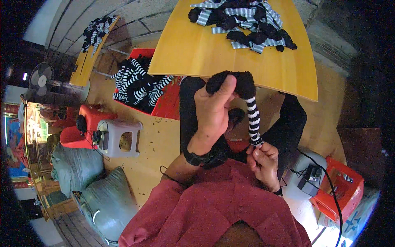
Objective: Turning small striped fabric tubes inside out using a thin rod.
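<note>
A knitted piece stretches between my hands above my lap: a narrow black-and-white striped tube [253, 117] with a fuzzy black end. My left hand [214, 105] grips the fuzzy black end [243, 82], thumb laid over it, close to the table's near edge. Lower down, my right hand [264, 162] pinches the dark tip of the striped tube. The tube hangs nearly straight and slightly curved. On the yellow table [197, 53] lies a heap of fuzzy black pieces with grey-and-white striped parts [245, 22].
A red crate [166, 105] left of the table holds several striped black-and-white pieces [140, 84]. A grey stool [127, 136], a red stool [88, 127] and stuffed green sacks [109, 201] stand at left. Another red stool [341, 185] and a black cable [329, 177] are at right.
</note>
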A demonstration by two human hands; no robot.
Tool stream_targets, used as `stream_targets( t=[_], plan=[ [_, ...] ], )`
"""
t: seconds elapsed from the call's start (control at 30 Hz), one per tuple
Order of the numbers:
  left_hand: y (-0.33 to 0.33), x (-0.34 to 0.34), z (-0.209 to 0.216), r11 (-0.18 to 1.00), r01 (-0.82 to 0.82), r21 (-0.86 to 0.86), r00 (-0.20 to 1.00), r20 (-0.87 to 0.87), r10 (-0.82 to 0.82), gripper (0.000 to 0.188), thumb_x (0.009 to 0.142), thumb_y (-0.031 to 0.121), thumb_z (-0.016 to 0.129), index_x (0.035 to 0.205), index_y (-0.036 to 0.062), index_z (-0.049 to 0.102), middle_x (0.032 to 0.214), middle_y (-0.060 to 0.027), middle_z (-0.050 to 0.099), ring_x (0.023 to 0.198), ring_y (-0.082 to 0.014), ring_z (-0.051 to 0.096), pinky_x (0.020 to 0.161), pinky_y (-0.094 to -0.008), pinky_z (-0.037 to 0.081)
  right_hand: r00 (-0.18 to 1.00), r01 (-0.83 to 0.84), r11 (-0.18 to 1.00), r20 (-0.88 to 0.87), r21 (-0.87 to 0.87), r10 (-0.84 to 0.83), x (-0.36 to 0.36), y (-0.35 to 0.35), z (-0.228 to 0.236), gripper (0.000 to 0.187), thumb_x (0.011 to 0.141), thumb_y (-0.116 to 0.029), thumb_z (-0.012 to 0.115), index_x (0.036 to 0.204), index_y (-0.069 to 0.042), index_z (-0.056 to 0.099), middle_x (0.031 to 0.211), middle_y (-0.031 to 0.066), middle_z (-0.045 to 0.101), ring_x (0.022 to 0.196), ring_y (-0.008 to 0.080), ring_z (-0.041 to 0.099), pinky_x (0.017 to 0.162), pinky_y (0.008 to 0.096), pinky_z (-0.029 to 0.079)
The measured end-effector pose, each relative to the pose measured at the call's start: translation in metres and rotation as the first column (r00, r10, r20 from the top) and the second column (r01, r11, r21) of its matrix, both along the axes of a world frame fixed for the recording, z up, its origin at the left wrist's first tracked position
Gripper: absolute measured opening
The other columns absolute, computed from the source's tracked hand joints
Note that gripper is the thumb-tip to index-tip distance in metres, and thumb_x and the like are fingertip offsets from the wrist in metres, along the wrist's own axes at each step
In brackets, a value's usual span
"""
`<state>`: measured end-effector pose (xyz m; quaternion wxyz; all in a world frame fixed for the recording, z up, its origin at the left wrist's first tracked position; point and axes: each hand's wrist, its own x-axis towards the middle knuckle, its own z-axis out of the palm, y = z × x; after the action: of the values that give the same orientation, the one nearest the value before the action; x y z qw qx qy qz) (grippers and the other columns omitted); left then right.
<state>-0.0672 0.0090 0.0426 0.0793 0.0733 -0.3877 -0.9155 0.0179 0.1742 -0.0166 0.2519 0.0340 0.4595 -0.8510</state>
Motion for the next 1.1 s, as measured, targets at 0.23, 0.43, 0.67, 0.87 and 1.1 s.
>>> stream_targets(
  t=[0.23, 0.43, 0.67, 0.87, 1.1],
  plan=[
    [0.009, 0.009, -0.008, 0.89, -0.204, -0.408, 0.977, -0.144, 0.158, 0.019, 0.078, 0.008, 0.069, 0.093, -0.002, 0.063, 0.083, -0.0013, 0.064, 0.071, -0.0061, 0.056, 0.064, -0.0193, 0.045, 0.996, 0.09, 0.996, 0.022, 0.022, -0.091, 0.001, -0.005, 0.004, 0.026, 0.086, -0.025, 0.058, 0.082, 0.001, 0.056, 0.053, 0.0026, 0.047, 0.04, 0.0067, 0.037, 0.035, 0.0201, 0.025],
    [0.017, 0.025, -0.014, 0.903, -0.187, -0.387, 0.98, -0.14, 0.143, 0.018, 0.075, 0.005, 0.071, 0.089, -0.0007, 0.063, 0.079, 0.0011, 0.062, 0.07, -0.0062, 0.054, 0.063, -0.0212, 0.044, 0.988, 0.153, 0.984, 0.017, -0.091, -0.152, 0.001, -0.004, 0.001, 0.025, 0.085, -0.024, 0.058, 0.08, 0.001, 0.056, 0.052, 0.0031, 0.046, 0.038, 0.0068, 0.035, 0.035, 0.021, 0.024],
    [0.02, 0.015, -0.004, 0.996, -0.056, -0.074, 0.993, -0.109, 0.047, 0.029, 0.078, 0.01, 0.069, 0.101, -0.0018, 0.056, 0.091, -0.0062, 0.062, 0.082, -0.0119, 0.058, 0.076, -0.0242, 0.045, 0.999, 0.032, 0.985, 0.018, -0.168, -0.03, -0.005, -0.001, 0.005, 0.022, 0.086, -0.019, 0.057, 0.083, 0.002, 0.059, 0.059, 0.0045, 0.051, 0.045, 0.0085, 0.04, 0.039, 0.0207, 0.025],
    [0.008, 0.002, 0.008, 0.939, 0.308, 0.151, 0.949, -0.123, -0.292, 0.036, 0.089, 0.024, 0.055, 0.114, -0.0016, 0.05, 0.095, -0.014, 0.061, 0.084, -0.0251, 0.062, 0.077, -0.0346, 0.05, 0.996, 0.083, 0.995, -0.025, 0.061, -0.081, 0.002, -0.006, 0.009, 0.021, 0.087, -0.017, 0.055, 0.08, 0.002, 0.058, 0.057, 0.0041, 0.051, 0.045, 0.0081, 0.04, 0.04, 0.0208, 0.026],
    [0.012, 0.004, 0.009, 0.973, 0.218, 0.073, 0.968, -0.146, -0.206, 0.036, 0.091, 0.026, 0.051, 0.114, -0.0017, 0.05, 0.09, -0.0125, 0.062, 0.077, -0.0228, 0.063, 0.071, -0.0319, 0.051, 0.994, 0.096, 0.98, -0.064, 0.174, -0.087, 0.007, -0.007, 0.01, 0.02, 0.088, -0.017, 0.056, 0.082, 0.002, 0.058, 0.061, 0.0021, 0.051, 0.048, 0.007, 0.039, 0.043, 0.0201, 0.027]
  ],
)
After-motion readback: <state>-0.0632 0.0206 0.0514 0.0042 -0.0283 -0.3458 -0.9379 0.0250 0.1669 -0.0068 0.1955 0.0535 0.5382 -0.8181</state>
